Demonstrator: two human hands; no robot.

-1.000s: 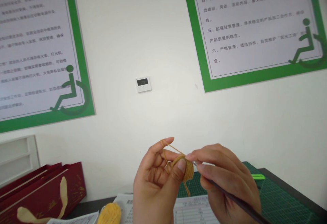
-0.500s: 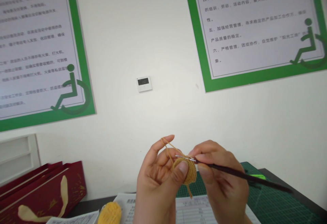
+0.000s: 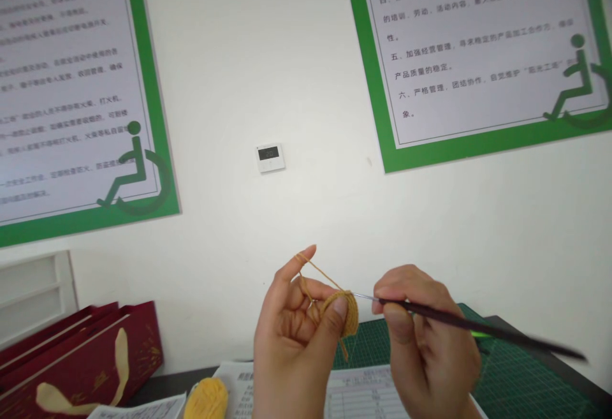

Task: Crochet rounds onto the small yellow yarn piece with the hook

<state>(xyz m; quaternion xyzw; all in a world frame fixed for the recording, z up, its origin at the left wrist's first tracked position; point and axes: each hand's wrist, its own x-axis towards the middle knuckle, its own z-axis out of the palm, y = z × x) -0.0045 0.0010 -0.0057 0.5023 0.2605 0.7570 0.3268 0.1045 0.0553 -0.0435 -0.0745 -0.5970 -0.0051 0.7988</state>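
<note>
Between thumb and fingers, my left hand [image 3: 299,330] pinches a small mustard-coloured crochet piece [image 3: 352,317] with a short yarn tail hanging below it. A strand of the same yarn [image 3: 321,270] loops over my raised left index finger and runs down to the top edge of the piece. My right hand [image 3: 425,336] grips a crochet hook [image 3: 459,321] with a dark handle, held like a pencil. The hook's metal shaft points left and its tip meets the upper right edge of the piece; the tip itself is hidden in the stitches.
Below the hands lie printed sheets [image 3: 363,393] and a green cutting mat [image 3: 521,374]. A yellow ball of yarn [image 3: 206,398] sits at lower left, beside a dark red gift bag [image 3: 119,358] with cream ribbon handles. Behind stands a white wall with a thermostat [image 3: 270,158] and green-framed posters [image 3: 389,151].
My right hand has drawn the hook rightward, so its tip is now at the piece's edge instead of across its top. My left hand and the piece have shifted slightly left.
</note>
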